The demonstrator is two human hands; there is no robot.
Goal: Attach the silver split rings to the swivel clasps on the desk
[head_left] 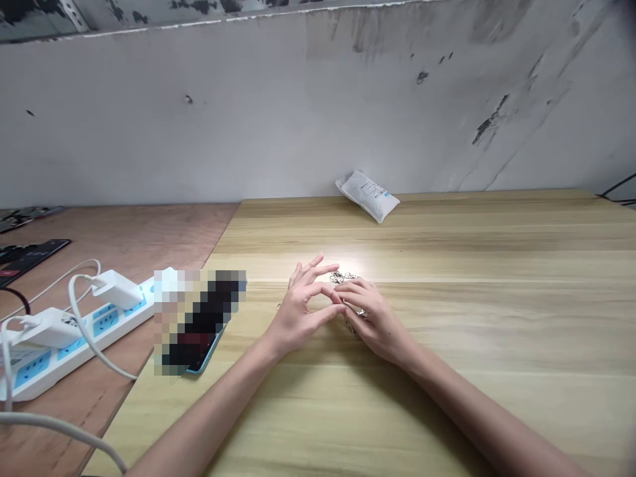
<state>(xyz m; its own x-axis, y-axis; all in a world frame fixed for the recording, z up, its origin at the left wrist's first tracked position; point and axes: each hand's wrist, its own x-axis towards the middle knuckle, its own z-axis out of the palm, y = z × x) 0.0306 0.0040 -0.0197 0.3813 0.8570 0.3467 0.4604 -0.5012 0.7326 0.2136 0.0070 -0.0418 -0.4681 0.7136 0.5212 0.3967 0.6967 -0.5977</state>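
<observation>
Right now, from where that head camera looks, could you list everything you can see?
small metal pieces: several, silver, tangled on the table by the hands
wood-grain table: one, pale yellow-brown, centre and right
plastic packet: one, white, at the table's far edge against the wall
phone: one, blue-edged, partly pixelated, at the table's left edge
plywood bench: one, reddish-brown, left
power strip: one, white and blue, on the bench
chargers: two, white, plugged into the strip
wall: one, white, stained, behind
left hand: one, bare, fingertips at the right hand
right hand: one, bare, among the metal pieces
</observation>
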